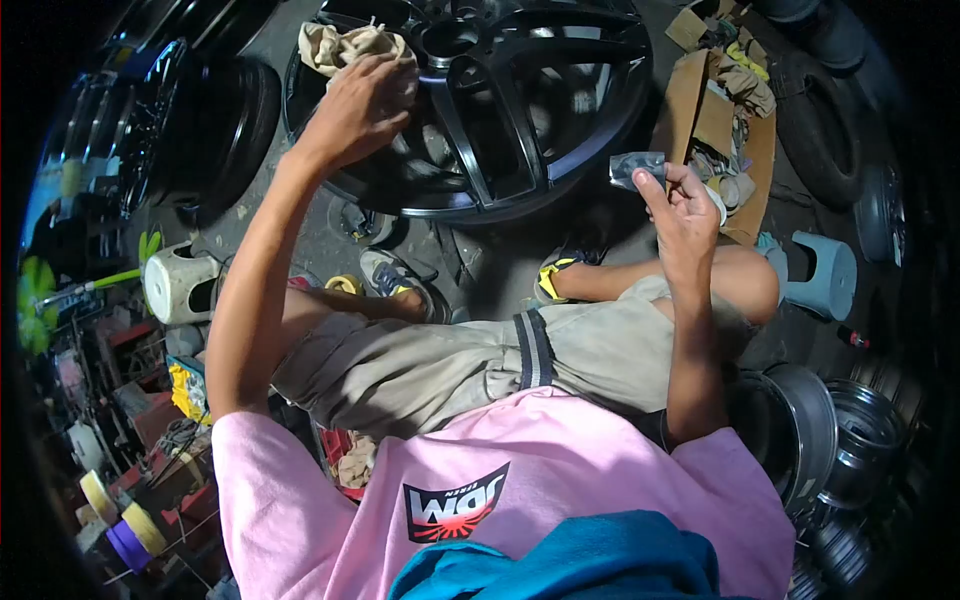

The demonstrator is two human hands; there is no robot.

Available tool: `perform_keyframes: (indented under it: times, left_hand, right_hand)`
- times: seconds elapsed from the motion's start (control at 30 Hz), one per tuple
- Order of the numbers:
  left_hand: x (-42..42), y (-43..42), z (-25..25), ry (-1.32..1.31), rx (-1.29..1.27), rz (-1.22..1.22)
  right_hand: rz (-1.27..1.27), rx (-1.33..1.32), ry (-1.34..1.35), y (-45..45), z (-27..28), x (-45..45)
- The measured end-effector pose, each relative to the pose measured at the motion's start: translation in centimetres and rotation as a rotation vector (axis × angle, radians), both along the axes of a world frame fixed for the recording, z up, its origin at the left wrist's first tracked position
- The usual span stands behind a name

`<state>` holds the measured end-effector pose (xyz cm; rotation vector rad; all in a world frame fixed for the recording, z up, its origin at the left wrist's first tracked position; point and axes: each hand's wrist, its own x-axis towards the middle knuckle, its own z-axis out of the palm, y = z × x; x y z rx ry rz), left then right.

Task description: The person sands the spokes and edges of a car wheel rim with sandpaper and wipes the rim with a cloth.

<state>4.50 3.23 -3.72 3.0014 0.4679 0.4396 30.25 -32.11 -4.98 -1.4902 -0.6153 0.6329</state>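
A large black alloy wheel [480, 180] lies before me at the top of the view, its upper edge cut off. My left hand [368, 112] is closed over a crumpled beige cloth [345, 48] at the left part of the wheel, on or just above its spokes. Apart from the wheel, to its lower right, my right hand [685, 205] is raised. Its thumb and fingers pinch a small dark grey, shiny sheet [637, 168]; its exact kind cannot be made out. Something white shows beside the right fingers, partly hidden.
A cardboard box [690, 105] of rags and scraps stands right of the wheel, near a tyre [818, 125]. Small stools, one white [180, 285] and one blue-grey [825, 275], flank my legs. Tools and a green fan [38, 300] crowd the left; more wheels [800, 430] stand at right.
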Motion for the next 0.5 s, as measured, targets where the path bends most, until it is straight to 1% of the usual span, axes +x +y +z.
perform_keyframes:
  times: [0.03, 0.07, 0.1, 0.17, 0.2, 0.27, 0.3, 0.37, 0.5]
  left_hand:
    - [-0.5, -1.3, 1.8, -0.057, -0.048, 0.018]
    - [-0.7, -2.1, 2.9, -0.074, 0.041, -0.006]
    - [-0.8, -3.5, 4.2, -0.068, 0.040, -0.003]
    - [-1.0, -7.5, 6.3, -0.043, -0.004, -0.059]
    - [-1.4, -9.2, 5.7, -0.002, -0.063, -0.070]
    - [-2.0, -12.7, 5.0, 0.060, -0.137, -0.112]
    - [-2.2, -14.1, 4.1, 0.058, -0.151, -0.128]
    - [-2.6, -16.0, 3.2, 0.066, -0.159, -0.106]
    - [-2.8, -17.4, 1.7, 0.052, -0.163, -0.075]
  right_hand:
    - [0.007, -0.019, 0.000, 0.2, -0.1, 0.0]
    - [0.013, -0.036, -0.001, 0.4, -0.1, 0.0]
    - [0.016, -0.038, 0.005, 0.7, -0.3, 0.1]
    - [0.041, 0.050, -0.216, 1.2, -0.5, 0.1]
    - [0.041, 0.044, -0.211, 1.3, -0.1, -0.1]
    - [0.068, 0.095, -0.399, 1.7, 0.8, -0.5]
    - [0.070, 0.089, -0.396, 1.6, 0.8, -0.5]
    - [0.154, 0.136, -0.355, 1.5, 0.8, -0.6]
    - [0.167, 0.087, -0.327, 1.0, 0.2, -0.8]
